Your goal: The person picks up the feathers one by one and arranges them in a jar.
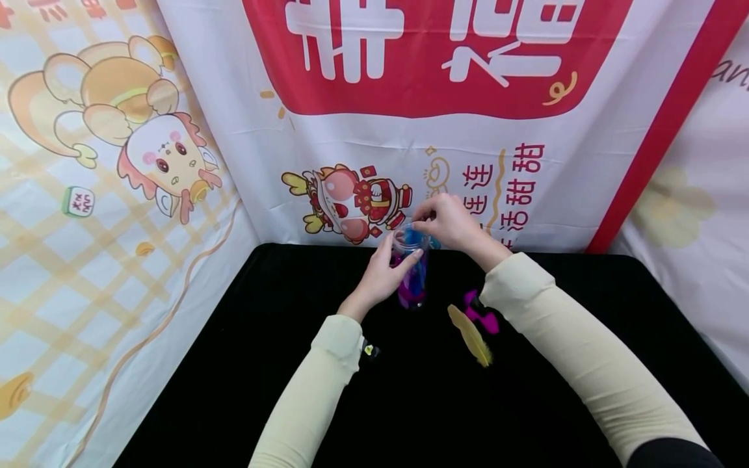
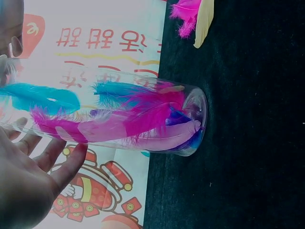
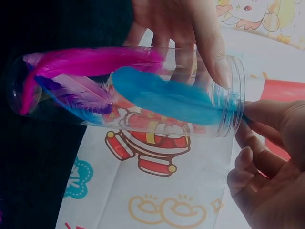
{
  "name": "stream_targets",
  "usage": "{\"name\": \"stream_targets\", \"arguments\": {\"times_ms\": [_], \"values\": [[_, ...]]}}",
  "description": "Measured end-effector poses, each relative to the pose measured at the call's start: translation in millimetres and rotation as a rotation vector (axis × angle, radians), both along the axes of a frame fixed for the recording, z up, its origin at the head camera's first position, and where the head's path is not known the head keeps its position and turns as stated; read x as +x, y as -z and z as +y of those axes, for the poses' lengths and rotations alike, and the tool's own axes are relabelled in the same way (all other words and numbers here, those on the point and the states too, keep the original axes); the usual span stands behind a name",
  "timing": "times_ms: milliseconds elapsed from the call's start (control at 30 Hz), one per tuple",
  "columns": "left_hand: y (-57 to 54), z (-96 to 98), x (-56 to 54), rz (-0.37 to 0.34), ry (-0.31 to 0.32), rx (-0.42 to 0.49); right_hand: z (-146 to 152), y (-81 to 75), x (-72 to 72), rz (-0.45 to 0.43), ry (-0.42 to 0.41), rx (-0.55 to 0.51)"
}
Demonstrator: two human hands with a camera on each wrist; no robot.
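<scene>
A clear plastic jar stands upright near the back edge of the black table. My left hand grips it near the top, thumb on the near side and fingers round the other. With thumb and fingertips at the open mouth, my right hand pinches the end of a blue feather, whose vane reaches down inside. Several feathers lie lower in the jar, among them a magenta feather and a pale pink feather. Part of the left fingers shows through the clear wall in the right wrist view.
On the black table, right of the jar, lie a yellow feather and a magenta feather, close to the right sleeve. A printed cloth backdrop hangs just behind the jar, and a patterned side cloth borders the left.
</scene>
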State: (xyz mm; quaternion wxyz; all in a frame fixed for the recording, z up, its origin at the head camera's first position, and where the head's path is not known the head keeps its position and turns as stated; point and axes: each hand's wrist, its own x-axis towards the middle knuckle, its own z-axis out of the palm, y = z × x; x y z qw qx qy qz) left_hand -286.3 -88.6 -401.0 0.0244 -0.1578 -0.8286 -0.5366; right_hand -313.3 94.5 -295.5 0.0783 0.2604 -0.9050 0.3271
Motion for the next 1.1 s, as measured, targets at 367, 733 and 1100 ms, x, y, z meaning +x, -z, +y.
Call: {"name": "stream_targets", "arguments": {"times_ms": [367, 733, 1100], "values": [[0.8, 0.1, -0.7, 0.008, 0.014, 0.013, -3.4, 1.2, -1.8, -0.017, -0.017, 0.042], [-0.8, -0.9, 2.1, -0.009, 0.019, 0.014, -3.9, -0.3, -1.7, -0.022, -0.040, 0.066], [-1.2, -0.1, 1.9, 0.002, 0.000, 0.006, -4.9, -0.4, -1.4, -0.026, -0.033, 0.092]]}}
